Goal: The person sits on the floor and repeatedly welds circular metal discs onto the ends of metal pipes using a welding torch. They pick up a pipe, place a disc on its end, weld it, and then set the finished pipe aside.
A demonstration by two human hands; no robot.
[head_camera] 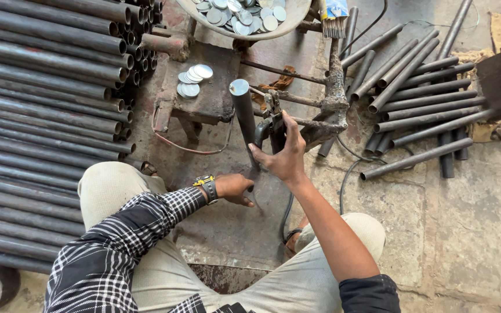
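Observation:
A dark steel pipe (244, 119) stands nearly upright on the floor, with a shiny round disc (239, 87) lying on its top end. My left hand (234, 188), a watch on its wrist, curls around the pipe's lower end. Just right of the pipe, my right hand (284, 156) grips the dark handle of a clamp-like tool (269, 113); its thumb points toward the pipe. The tool is fixed to a rusty, spatter-crusted metal stand (333, 101). I sit with both knees either side of the work.
A large stack of long pipes (42, 116) fills the left. Loose discs (192, 81) lie on a metal block, and a bowl of several more discs (297, 17) sits at the top. Short pipes (413, 87) lie at right. A cable (343, 177) crosses the floor.

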